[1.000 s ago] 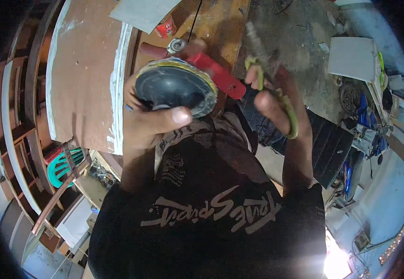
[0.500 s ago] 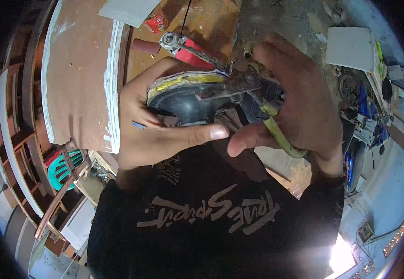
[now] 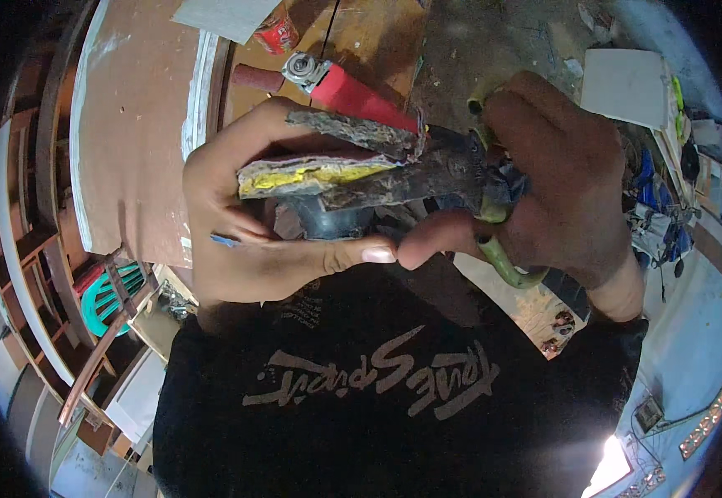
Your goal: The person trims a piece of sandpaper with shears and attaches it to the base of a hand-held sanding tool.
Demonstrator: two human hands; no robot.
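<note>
Held up in front of my shirt is a black curved piece [image 3: 327, 220] with a layered, yellow-streaked edge [image 3: 311, 177]; what it is I cannot make out. My left hand [image 3: 232, 207] is closed round its left side, the thumb lying along the near side. Dark, rusty shears [image 3: 427, 170] are in my right hand [image 3: 560, 183], the fingers and palm wrapped round their yellow-green sleeved handles [image 3: 510, 266]. The two blades stand apart, one above and one across the yellow edge. Both thumb tips almost meet below the blades.
Beyond my hands a red power tool with a metal head [image 3: 327, 83] lies on the wooden table [image 3: 377, 41], beside a brown roll [image 3: 257, 79] and a red can [image 3: 278, 33]. A brown board [image 3: 145, 108] stands at left. A white panel [image 3: 631, 83] is at far right.
The shears have turned and their blades have spread apart across the yellow edge. The black piece has tilted, showing more of its edge. Both hands have shifted slightly, the right one outward.
</note>
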